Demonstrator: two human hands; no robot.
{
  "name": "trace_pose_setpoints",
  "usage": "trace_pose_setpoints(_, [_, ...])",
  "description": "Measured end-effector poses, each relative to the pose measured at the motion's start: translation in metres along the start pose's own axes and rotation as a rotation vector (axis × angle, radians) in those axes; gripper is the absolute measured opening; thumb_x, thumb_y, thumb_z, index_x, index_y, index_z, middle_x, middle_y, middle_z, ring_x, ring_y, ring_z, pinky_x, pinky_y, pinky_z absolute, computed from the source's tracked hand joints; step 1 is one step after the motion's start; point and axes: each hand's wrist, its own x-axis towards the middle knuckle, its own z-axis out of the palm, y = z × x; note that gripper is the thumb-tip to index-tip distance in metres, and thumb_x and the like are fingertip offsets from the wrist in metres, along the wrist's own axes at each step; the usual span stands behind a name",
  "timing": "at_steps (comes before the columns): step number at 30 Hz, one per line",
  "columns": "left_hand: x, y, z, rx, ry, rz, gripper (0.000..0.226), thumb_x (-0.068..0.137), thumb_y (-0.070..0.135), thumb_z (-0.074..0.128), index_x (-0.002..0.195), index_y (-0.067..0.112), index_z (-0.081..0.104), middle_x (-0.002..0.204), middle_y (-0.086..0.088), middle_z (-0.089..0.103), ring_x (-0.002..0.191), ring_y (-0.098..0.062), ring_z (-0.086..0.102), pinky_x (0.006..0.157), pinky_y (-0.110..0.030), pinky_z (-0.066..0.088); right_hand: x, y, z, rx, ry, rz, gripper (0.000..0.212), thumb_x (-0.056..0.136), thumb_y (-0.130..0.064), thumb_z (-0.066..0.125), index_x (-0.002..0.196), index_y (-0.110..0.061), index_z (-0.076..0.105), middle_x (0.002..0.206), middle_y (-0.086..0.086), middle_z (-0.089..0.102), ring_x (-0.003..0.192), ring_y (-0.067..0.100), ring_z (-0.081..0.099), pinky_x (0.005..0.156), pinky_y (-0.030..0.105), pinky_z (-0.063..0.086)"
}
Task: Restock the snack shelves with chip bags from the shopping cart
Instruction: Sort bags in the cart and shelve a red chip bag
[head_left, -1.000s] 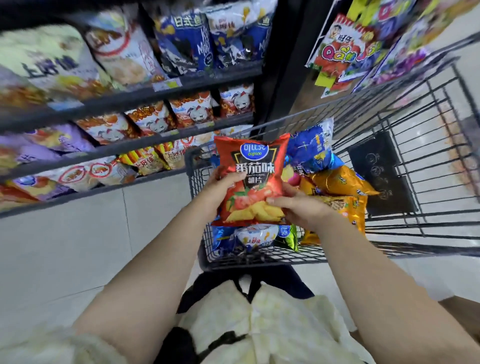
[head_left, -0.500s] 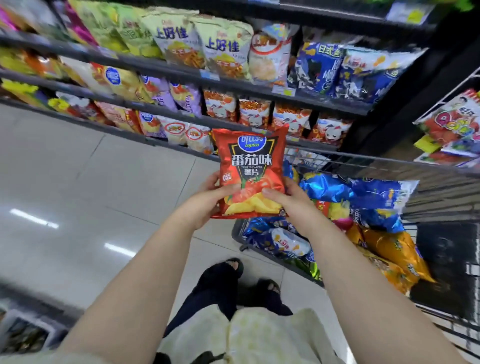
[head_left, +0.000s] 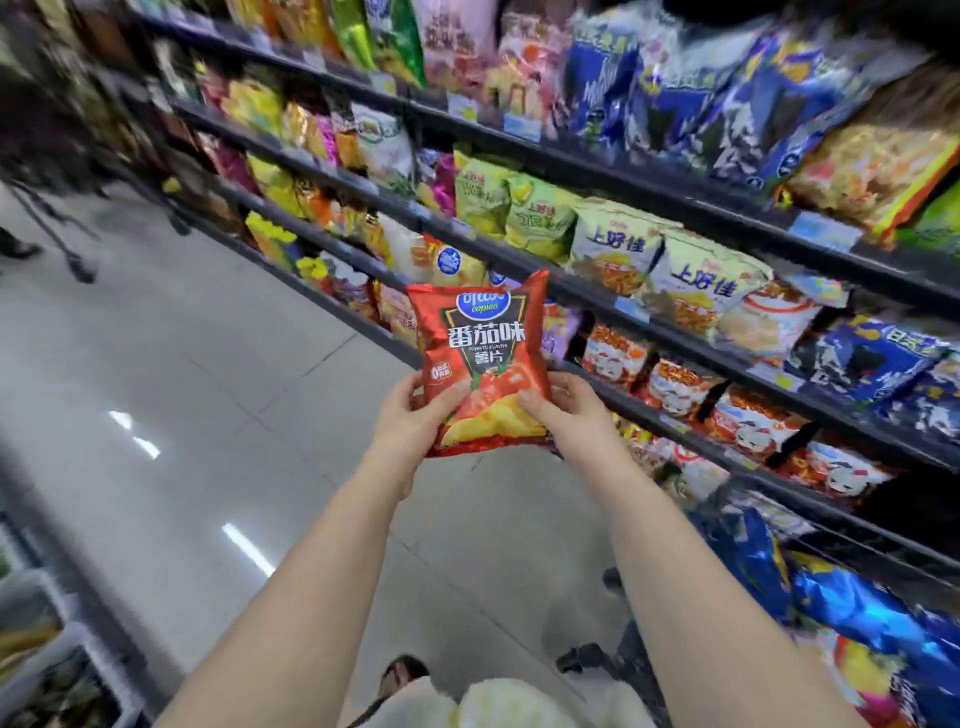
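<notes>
Closest to you, your two forearms are reaching forward over the floor (head_left: 208, 389). Your left hand (head_left: 415, 421) and right hand (head_left: 569, 410) are both grasping the red bag (head_left: 483, 358). Each one is pinching a lower corner, with the thumb on the front and the fingers behind. You are holding the bag upright in the air with its printed face to you. It is touching no shelf.

This is the change: one second ago you were holding the same bag, in the same grip, directly over the cart (head_left: 631, 644). Now you are turning away from the cart, which is staying at your lower right with the blue bags (head_left: 852, 608) inside. The bag is now standing in front of the shelves (head_left: 675, 332), so the picking step looks done and the placing step is beginning.

Farther away, the shelves are looking quite full. Just behind the top of your bag, an orange bag (head_left: 449, 262) is showing a blue oval logo that seems the same as yours. The place for your bag is probably near there, but the far part is blurred and I cannot tell if a free gap is there. You are probably needing to search the row first.
</notes>
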Motion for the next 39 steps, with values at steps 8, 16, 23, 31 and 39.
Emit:
trace_pose_setpoints(8, [0.092, 0.092, -0.103, -0.004, 0.072, 0.173, 0.042, 0.077, 0.034, 0.08, 0.113, 0.022, 0.061, 0.096, 0.005, 0.072, 0.074, -0.002, 0.071, 0.056, -0.014, 0.051, 0.08, -0.071, 0.13, 0.176, -0.017, -0.064, 0.034, 0.087, -0.014, 0.07, 0.118, -0.021, 0.059, 0.103, -0.001, 0.073, 0.086, 0.013, 0.071, 0.069, 0.033, 0.058])
trace_pose_setpoints(16, [0.188, 0.185, -0.097, 0.087, -0.031, 0.278, 0.064, 0.061, 0.06, 0.08, 0.114, 0.029, 0.063, 0.089, 0.01, 0.075, 0.08, -0.008, 0.073, 0.067, -0.028, 0.058, 0.156, -0.147, 0.142, 0.19, 0.073, -0.205, 0.035, 0.087, -0.023, 0.071, 0.118, -0.032, 0.056, 0.107, -0.008, 0.072, 0.091, 0.008, 0.071, 0.063, 0.019, 0.055])
trace_pose_setpoints(23, [0.273, 0.295, -0.042, 0.018, -0.092, 0.421, 0.025, 0.078, 0.043, 0.078, 0.094, 0.03, 0.063, 0.082, 0.013, 0.075, 0.075, -0.004, 0.071, 0.059, -0.018, 0.055, 0.256, -0.246, 0.122, 0.116, 0.184, -0.422, 0.024, 0.086, -0.032, 0.072, 0.101, -0.046, 0.06, 0.101, -0.012, 0.07, 0.092, 0.005, 0.068, 0.077, 0.024, 0.052])
trace_pose_setpoints(31, [0.371, 0.453, 0.023, 0.136, -0.068, 0.578, 0.042, 0.076, 0.057, 0.072, 0.102, 0.022, 0.07, 0.089, 0.009, 0.073, 0.075, -0.006, 0.069, 0.05, -0.013, 0.045, 0.365, -0.395, 0.084, -0.117, 0.346, -0.7, 0.023, 0.079, -0.045, 0.071, 0.099, -0.036, 0.064, 0.094, -0.006, 0.072, 0.086, 0.011, 0.069, 0.079, 0.037, 0.057])
trace_pose_setpoints(39, [0.481, 0.552, 0.065, 0.263, -0.187, 0.517, 0.051, 0.067, 0.061, 0.077, 0.086, 0.015, 0.071, 0.07, 0.005, 0.074, 0.058, -0.007, 0.069, 0.048, -0.016, 0.047, 0.459, -0.486, 0.066, -0.378, 0.519, -0.628, 0.025, 0.083, -0.043, 0.07, 0.075, -0.019, 0.067, 0.076, 0.003, 0.071, 0.077, 0.024, 0.068, 0.07, 0.035, 0.053])
